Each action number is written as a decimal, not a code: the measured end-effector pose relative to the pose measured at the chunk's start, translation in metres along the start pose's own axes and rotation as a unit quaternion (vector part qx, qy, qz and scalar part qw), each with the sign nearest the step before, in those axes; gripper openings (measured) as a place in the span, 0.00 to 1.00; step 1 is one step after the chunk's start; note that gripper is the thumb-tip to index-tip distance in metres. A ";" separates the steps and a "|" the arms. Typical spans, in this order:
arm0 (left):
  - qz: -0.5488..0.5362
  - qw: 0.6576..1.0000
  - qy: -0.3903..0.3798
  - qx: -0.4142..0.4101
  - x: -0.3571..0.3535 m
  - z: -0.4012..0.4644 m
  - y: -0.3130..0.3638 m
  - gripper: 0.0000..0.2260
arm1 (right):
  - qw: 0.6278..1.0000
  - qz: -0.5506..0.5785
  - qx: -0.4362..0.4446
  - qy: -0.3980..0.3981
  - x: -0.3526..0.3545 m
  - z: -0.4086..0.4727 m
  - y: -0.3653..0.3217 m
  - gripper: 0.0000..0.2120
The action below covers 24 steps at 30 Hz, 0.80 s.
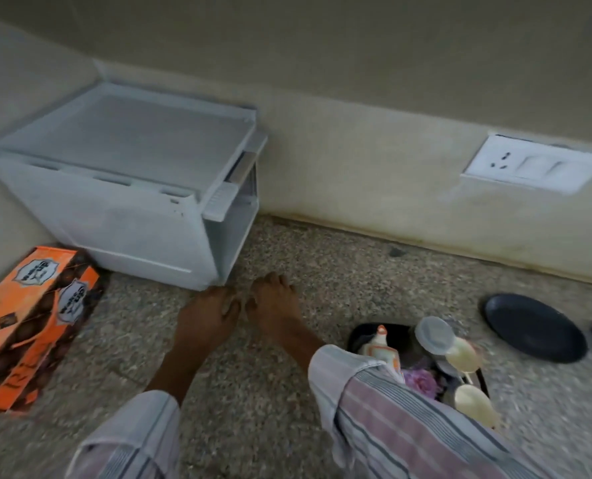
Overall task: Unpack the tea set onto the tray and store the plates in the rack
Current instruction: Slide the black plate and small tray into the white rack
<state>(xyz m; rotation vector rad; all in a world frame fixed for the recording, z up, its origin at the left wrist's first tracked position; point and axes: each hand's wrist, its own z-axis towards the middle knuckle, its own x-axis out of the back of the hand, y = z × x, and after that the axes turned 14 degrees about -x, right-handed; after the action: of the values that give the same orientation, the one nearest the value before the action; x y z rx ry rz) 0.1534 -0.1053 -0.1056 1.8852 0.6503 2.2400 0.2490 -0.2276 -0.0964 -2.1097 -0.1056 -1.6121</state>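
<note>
While both arms reach forward over the speckled stone counter (287, 392), the left hand (206, 318) and right hand (275, 305) lie side by side just in front of the white plastic rack (128, 188), fingers curled downward with nothing visibly held; blur hides whether the 2 hands touch. The rack stands closed in the wall corner. Left of it lies the orange tea set box (28, 326). Right of the rack, beyond the striped right sleeve (408, 420), a dark tray (363, 333) carries a small jug, a clear lid and 2 pale cups. Farther right lies a black plate (534, 328), below a wall socket (533, 164).
</note>
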 end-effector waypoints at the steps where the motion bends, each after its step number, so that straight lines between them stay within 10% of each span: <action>1: 0.000 1.000 0.000 -0.003 -0.006 0.006 0.006 0.26 | 1.000 -0.008 -0.005 0.002 0.006 0.002 0.010 0.21; 24: 0.007 0.984 -0.104 -0.144 -0.106 0.128 0.278 0.24 | 0.974 0.035 -0.177 0.137 0.141 -0.016 0.274 0.19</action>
<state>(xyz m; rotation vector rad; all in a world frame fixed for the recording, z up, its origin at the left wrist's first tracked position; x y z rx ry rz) 0.3443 -0.3644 -0.0722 1.9396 0.2657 1.9794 0.3707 -0.5070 -0.0516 -2.0831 0.3696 -1.9767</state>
